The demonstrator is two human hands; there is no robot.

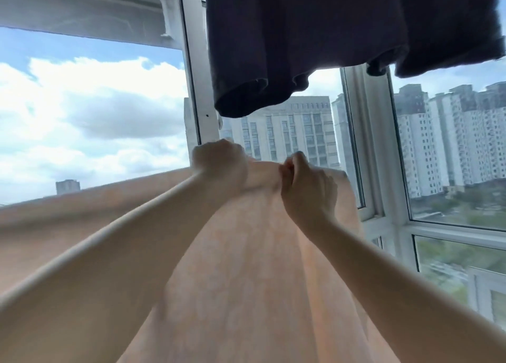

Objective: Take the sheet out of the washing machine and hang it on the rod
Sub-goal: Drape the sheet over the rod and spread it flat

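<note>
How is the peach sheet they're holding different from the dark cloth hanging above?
The sheet is pale peach; the dark cloth is deep purple-black. The sheet is gripped at its top edge by the left hand and right hand; the dark cloth hangs untouched overhead. Both drape before the window.

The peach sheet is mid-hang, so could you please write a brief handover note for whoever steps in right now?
Left hand: grips the top edge of the peach sheet, fingers curled round it.
Right hand: pinches the same edge, close beside the left.
Sheet: held up in front of the window frame; it hangs below the hands and trails off to the left.
Above: dark garment already hanging; the rod itself is not in view.
Done: sheet out of the machine, raised.
Left: get it over the rod and spread it out.
</note>
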